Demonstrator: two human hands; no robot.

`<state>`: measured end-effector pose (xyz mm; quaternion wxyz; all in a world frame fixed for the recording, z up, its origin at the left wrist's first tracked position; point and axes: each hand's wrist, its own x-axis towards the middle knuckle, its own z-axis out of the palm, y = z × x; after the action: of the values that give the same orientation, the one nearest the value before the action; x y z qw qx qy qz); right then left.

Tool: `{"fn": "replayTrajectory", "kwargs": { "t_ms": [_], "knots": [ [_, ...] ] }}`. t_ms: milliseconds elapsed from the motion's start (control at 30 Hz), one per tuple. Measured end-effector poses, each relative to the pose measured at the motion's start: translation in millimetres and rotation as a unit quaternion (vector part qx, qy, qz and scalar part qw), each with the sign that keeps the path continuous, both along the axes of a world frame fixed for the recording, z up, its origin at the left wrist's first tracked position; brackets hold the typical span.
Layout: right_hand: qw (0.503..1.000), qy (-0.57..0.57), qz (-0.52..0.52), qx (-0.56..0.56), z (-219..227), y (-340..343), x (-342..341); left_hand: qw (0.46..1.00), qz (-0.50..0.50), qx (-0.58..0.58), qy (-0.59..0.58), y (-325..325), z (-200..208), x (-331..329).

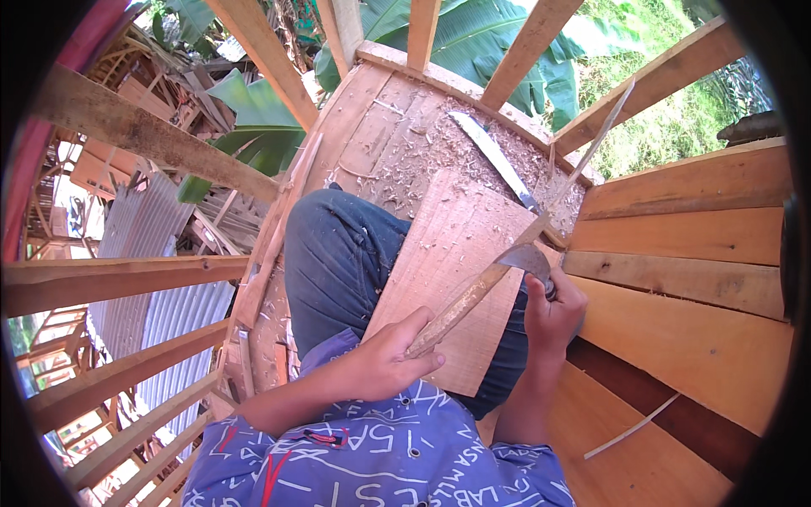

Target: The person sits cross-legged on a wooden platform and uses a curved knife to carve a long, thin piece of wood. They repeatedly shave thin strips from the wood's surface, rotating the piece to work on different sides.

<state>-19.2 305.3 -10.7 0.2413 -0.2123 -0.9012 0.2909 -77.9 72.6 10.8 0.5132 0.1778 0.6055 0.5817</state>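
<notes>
My left hand (393, 355) is closed round the near end of a long pale wooden strip (463, 311). The strip slants away to the upper right and grows thin toward its far tip. My right hand (553, 308) grips a knife (525, 258) with a broad curved blade, its handle mostly hidden by the fingers. The blade lies against the strip about midway; whether it is cutting in cannot be seen. Beneath both, a flat wooden board (452, 253) rests tilted across my lap, with a few shavings on it.
A long-bladed machete (494, 159) lies on the plank floor (359, 139) among wood shavings (422, 156). Wooden railing posts (270, 72) stand round the left and far sides. A plank wall (676, 338) rises close at my right, with a thin loose strip (632, 427) against it.
</notes>
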Motion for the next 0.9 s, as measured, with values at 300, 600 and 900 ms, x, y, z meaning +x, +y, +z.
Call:
{"fn": "replayTrajectory", "kwargs": {
  "t_ms": [300,600,900],
  "knots": [
    [0.986,-0.022,0.154,-0.053,-0.9,-43.4,3.3,0.999,0.021,0.027,-0.035,-9.3,-9.0,-12.5],
    [0.995,0.012,-0.063,-0.074,11.2,16.5,-1.2,0.985,-0.017,-0.081,0.152,-10.4,9.6,-14.5],
    [0.998,-0.036,0.033,0.037,9.8,-8.0,-3.7,0.911,0.029,-0.168,0.375,-13.1,18.8,-20.6]
  ]
}}
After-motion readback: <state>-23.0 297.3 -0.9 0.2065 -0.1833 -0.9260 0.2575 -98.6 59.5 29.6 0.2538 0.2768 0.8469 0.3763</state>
